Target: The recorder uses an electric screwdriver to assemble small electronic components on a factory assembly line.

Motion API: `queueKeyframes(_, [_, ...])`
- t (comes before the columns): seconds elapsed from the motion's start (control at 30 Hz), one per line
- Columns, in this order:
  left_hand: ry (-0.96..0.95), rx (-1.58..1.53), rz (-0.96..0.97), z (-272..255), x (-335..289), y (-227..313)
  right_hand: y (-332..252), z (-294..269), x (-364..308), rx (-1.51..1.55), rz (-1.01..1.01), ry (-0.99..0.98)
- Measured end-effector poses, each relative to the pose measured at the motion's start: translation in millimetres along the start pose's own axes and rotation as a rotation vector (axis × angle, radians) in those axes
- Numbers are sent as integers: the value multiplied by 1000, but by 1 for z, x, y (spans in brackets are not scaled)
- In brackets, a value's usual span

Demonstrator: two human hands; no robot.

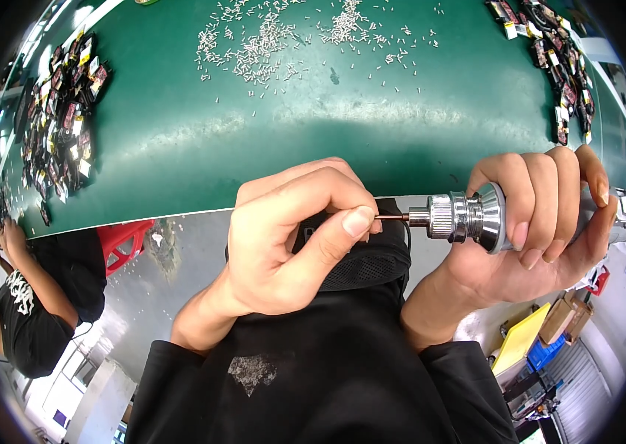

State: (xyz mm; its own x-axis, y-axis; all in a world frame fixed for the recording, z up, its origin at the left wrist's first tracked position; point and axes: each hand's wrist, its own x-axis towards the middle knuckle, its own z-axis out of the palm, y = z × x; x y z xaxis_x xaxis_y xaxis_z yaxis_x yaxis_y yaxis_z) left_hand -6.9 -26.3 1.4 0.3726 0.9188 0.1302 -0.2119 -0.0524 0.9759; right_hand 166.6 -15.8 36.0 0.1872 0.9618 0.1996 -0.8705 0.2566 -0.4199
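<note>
A workshop, shown by a green surface [179, 155] strewn with tiny metal pieces [259, 53], piles of black parts [65, 118] on either side, a silvery handheld tool [468, 217] with a slim bit [394, 217], a co-worker [35, 314] at left, and cardboard boxes [556, 322] beside a blue crate [546, 354] at lower right

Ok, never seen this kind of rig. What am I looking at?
No robot here: just a person's bare hands. The one picture comes from a wide fisheye camera worn on the head, looking down, so straight edges bend. Its left is the person's left.

The right hand grips a silvery cylindrical tool. The left hand pinches the thin shaft sticking out of it.

On the green table lie scattered small silvery pieces, with heaps of dark labelled items at the left and right. Another person is at far left.
</note>
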Motion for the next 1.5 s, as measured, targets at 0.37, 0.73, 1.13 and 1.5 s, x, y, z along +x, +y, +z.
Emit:
queueKeyframes(0.37, [-79, 415, 245, 1, 10, -11, -2, -15, 4, -11, -25, 19])
queueKeyframes(0.73, [141, 1086, 416, -78, 101, 48, 14, -30, 2, -13, -58, 269])
queueKeyframes(1.13, [209, 1453, 226, -166, 282, 0, 27, -38, -10, 14, 30, 176])
queueKeyframes(1.5, [-239, 1176, 460, -86, 186, 26, 17, -44, -11, -33, 98, 142])
